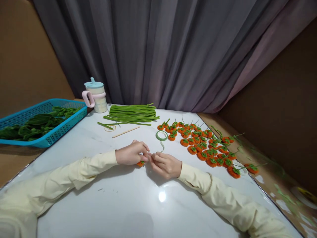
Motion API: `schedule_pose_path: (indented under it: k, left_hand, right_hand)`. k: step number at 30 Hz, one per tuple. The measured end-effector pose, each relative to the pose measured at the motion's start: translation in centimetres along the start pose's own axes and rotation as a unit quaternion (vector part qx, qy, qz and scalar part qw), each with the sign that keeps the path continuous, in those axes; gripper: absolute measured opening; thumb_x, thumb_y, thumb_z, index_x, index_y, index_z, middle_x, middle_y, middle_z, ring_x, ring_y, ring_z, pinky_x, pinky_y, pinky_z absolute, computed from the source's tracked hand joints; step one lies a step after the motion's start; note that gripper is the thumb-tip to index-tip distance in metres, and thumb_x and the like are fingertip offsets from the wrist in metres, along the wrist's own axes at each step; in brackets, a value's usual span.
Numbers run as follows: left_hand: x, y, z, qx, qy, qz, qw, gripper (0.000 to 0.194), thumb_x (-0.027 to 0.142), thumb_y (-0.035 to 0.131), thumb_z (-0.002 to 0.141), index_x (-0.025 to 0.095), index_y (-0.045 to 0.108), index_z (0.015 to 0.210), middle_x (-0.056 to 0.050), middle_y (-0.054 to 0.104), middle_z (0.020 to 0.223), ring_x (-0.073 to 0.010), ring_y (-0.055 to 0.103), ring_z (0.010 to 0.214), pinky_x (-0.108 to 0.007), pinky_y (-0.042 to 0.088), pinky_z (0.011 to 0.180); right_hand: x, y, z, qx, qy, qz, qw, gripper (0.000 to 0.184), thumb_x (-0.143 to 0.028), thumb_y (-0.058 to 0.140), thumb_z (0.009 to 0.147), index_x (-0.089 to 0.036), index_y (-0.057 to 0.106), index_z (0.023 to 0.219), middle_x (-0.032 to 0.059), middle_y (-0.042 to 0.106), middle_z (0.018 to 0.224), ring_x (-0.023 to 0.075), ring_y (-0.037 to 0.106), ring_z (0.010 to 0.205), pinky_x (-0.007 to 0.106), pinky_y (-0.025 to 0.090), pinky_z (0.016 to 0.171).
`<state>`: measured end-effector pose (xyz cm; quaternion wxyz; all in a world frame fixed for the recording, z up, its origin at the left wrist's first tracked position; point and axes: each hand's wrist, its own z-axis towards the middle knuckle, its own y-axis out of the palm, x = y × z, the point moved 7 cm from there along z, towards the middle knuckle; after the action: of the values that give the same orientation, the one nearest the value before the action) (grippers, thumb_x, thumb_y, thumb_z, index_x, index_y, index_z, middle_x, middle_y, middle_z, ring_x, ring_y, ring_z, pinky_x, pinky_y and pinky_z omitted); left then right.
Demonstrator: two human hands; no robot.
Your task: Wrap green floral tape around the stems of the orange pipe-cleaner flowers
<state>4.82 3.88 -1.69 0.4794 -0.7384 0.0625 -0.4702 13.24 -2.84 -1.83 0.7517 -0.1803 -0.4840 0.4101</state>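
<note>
Fuzzy orange shows beneath the fingers of my left hand (132, 153), which is closed on a small orange pipe-cleaner persimmon (140, 163), mostly hidden. Close beside it, my right hand (167, 166) pinches the strip of green floral tape (162, 146). The strip runs back to the tape roll (158, 138) lying flat just beyond. The fingertips of both hands nearly meet, and the detail between them is too small to make out.
Many similar orange pieces with green tops (196, 149) spread over the right side. Green pipe cleaners (132, 114) are stacked at the back, near a wooden stick (125, 132). A lidded cup (100, 102) stands back left, beside a blue basket (47, 141) holding green leaves.
</note>
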Motion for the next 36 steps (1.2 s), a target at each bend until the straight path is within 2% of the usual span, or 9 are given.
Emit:
schedule_pose_path:
  k: [3, 6, 11, 15, 20, 25, 29, 32, 36]
  left_hand:
    - [1.6, -0.3, -0.7, 0.058, 0.035, 0.102, 0.992, 0.019, 0.011, 0.048, 0.079, 0.016, 0.057, 0.063, -0.004, 0.066, 0.075, -0.0265, 0.046, 0.112, -0.046, 0.019, 0.094]
    - [3.1, -0.5, -1.4, 0.122, 0.069, 0.197, 0.97, 0.017, 0.012, 0.049, 0.078, 0.015, 0.052, 0.062, -0.004, 0.064, 0.069, -0.0282, 0.046, 0.112, -0.051, 0.013, 0.094]
    - [3.5, -0.5, -1.7, 0.155, 0.087, 0.224, 0.958, 0.02, 0.007, 0.046, 0.079, 0.015, 0.052, 0.062, -0.003, 0.064, 0.067, -0.0248, 0.05, 0.106, -0.049, 0.015, 0.092]
    - [3.4, -0.1, -1.6, 0.154, 0.115, 0.239, 0.952, 0.02, 0.002, 0.047, 0.078, 0.015, 0.054, 0.064, -0.003, 0.065, 0.068, -0.0232, 0.051, 0.106, -0.047, 0.015, 0.092]
    - [3.4, 0.2, -1.6, 0.169, 0.153, 0.267, 0.936, 0.019, -0.001, 0.049, 0.073, 0.014, 0.055, 0.064, -0.002, 0.065, 0.07, -0.0204, 0.052, 0.102, -0.045, 0.016, 0.092]
    - [3.6, -0.1, -1.7, 0.172, 0.146, 0.283, 0.932, 0.019, -0.004, 0.049, 0.069, 0.013, 0.053, 0.061, -0.001, 0.064, 0.068, -0.0183, 0.054, 0.092, -0.046, 0.017, 0.09]
    - [3.8, 0.0, -1.8, 0.161, 0.147, 0.297, 0.93, 0.018, -0.004, 0.05, 0.067, 0.013, 0.052, 0.061, -0.002, 0.064, 0.068, -0.0191, 0.053, 0.093, -0.047, 0.017, 0.09]
    - [3.7, 0.3, -1.7, 0.153, 0.147, 0.329, 0.92, 0.017, -0.001, 0.053, 0.069, 0.014, 0.053, 0.062, -0.002, 0.064, 0.066, -0.0215, 0.051, 0.096, -0.049, 0.017, 0.09]
    - [3.3, -0.1, -1.6, 0.178, 0.131, 0.335, 0.916, 0.014, 0.012, 0.058, 0.078, 0.014, 0.054, 0.064, -0.002, 0.064, 0.068, -0.0228, 0.049, 0.101, -0.049, 0.016, 0.092]
  right_hand:
    - [0.4, -0.2, 0.0, 0.014, 0.034, 0.016, 0.999, 0.019, -0.003, 0.04, 0.088, -0.003, 0.058, 0.086, 0.0133, 0.062, 0.072, 0.0188, 0.055, 0.073, 0.033, 0.048, 0.065]
    - [1.2, -0.2, 0.1, 0.027, 0.107, 0.072, 0.991, 0.017, -0.005, 0.041, 0.089, -0.006, 0.058, 0.09, 0.0095, 0.061, 0.07, 0.0176, 0.052, 0.072, 0.032, 0.047, 0.062]
    - [2.1, 0.0, 0.1, 0.043, 0.193, 0.16, 0.967, 0.014, -0.007, 0.042, 0.089, -0.01, 0.056, 0.091, 0.0076, 0.063, 0.077, 0.0166, 0.051, 0.075, 0.03, 0.045, 0.064]
    - [2.2, 0.0, 0.2, 0.05, 0.191, 0.159, 0.967, 0.011, -0.007, 0.044, 0.088, -0.009, 0.055, 0.092, 0.0071, 0.062, 0.074, 0.0174, 0.051, 0.077, 0.03, 0.044, 0.066]
    - [1.7, -0.4, 0.4, 0.049, 0.148, 0.105, 0.982, 0.015, -0.004, 0.04, 0.089, -0.005, 0.055, 0.094, 0.0091, 0.061, 0.071, 0.0182, 0.051, 0.074, 0.031, 0.045, 0.063]
    - [1.0, -0.8, 0.7, 0.039, 0.093, 0.033, 0.994, 0.016, -0.003, 0.043, 0.086, 0.0, 0.056, 0.096, 0.0133, 0.062, 0.073, 0.0212, 0.054, 0.075, 0.032, 0.044, 0.06]
    - [0.9, -0.7, 0.7, 0.03, 0.083, 0.037, 0.995, 0.019, -0.002, 0.04, 0.087, 0.001, 0.056, 0.096, 0.0132, 0.061, 0.069, 0.0217, 0.054, 0.074, 0.033, 0.043, 0.058]
    - [1.1, -0.5, 0.5, 0.036, 0.1, 0.073, 0.992, 0.02, -0.003, 0.037, 0.089, -0.001, 0.056, 0.094, 0.0126, 0.061, 0.069, 0.0209, 0.052, 0.072, 0.033, 0.042, 0.058]
    - [2.3, 0.0, -0.1, 0.048, 0.196, 0.148, 0.968, 0.013, -0.006, 0.043, 0.089, -0.007, 0.056, 0.093, 0.0094, 0.062, 0.073, 0.0181, 0.051, 0.072, 0.03, 0.041, 0.06]
